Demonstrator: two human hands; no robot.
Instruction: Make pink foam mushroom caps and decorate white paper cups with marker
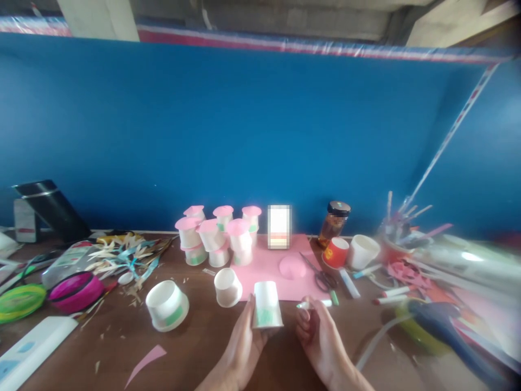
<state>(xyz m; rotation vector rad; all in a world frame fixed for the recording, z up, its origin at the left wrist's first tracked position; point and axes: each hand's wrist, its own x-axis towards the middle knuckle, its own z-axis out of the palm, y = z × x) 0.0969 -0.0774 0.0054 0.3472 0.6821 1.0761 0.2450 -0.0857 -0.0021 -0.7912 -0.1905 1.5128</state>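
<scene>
My left hand (pixel 246 339) is closed around a white paper cup (pixel 266 296), turned upside down with its rim toward me and a green patch coloured near the rim. In my right hand (pixel 319 336) is a green marker (pixel 315 305), its tip pointing left at the cup but apart from it. The marker's green cap (pixel 334 297) lies just beyond. Left of the held cup sit a small white cup (pixel 228 288) and a wider white paper bowl (pixel 166 305) with a green patch. Behind them stand several stacked cups (pixel 214 236) topped with pink paper.
A pink sheet (pixel 268 263) lies under a pink paper circle (pixel 293 266) and scissors (pixel 323 277). To the right are a red cup (pixel 336 252), a white cup (pixel 363 251), a brown jar (pixel 334 224) and several markers. Tape rolls (pixel 77 291) and a power strip (pixel 36 347) lie left.
</scene>
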